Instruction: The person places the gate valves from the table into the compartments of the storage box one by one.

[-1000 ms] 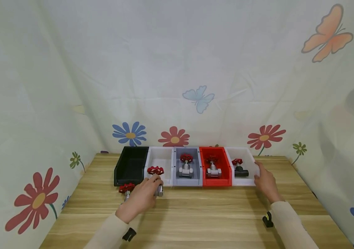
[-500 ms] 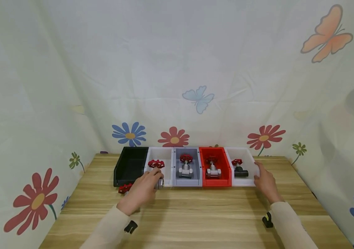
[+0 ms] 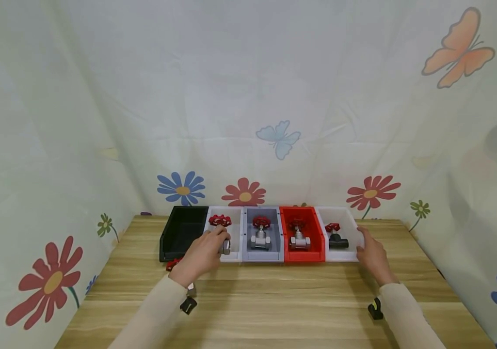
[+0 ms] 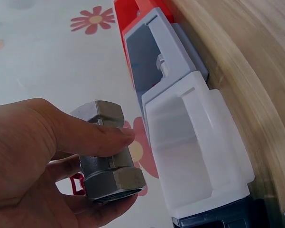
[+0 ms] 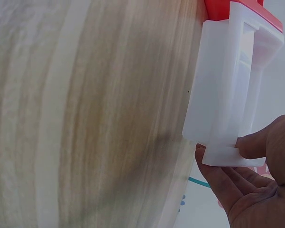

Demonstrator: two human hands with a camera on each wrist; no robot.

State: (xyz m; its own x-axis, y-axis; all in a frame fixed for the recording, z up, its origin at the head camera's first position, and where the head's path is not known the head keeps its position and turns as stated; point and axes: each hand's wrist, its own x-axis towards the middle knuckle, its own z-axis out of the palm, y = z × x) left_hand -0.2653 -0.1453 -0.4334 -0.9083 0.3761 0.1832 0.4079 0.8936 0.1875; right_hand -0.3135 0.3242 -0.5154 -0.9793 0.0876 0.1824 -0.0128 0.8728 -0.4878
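My left hand (image 3: pixel 202 252) grips a metal gate valve (image 4: pixel 111 164) by its body, thumb across the front. Its red handwheel (image 3: pixel 219 220) shows over the left white bin (image 4: pixel 180 152), where the hand holds it; how far above the bin floor is unclear. My right hand (image 3: pixel 374 254) pinches the side wall of the right white bin (image 5: pixel 223 95), thumb inside and fingers outside. In that bin lies a black valve with a red handwheel (image 3: pixel 338 241). Another red-wheeled valve (image 3: pixel 172 264) stands on the table, mostly hidden behind the left hand and wrist.
A black bin (image 3: pixel 183 232) adjoins the left white bin. The grey bin (image 3: pixel 250 218) and the red bin (image 3: pixel 289 213) each hold a silver valve (image 3: pixel 260 240) of similar kind. The row stands at the back of the wooden table (image 3: pixel 292 305), before a flowered curtain (image 3: pixel 213 97).
My left hand has carried the gate valve up and forward, from the front edge of the left white bin to over it. The right hand has stayed on its bin.
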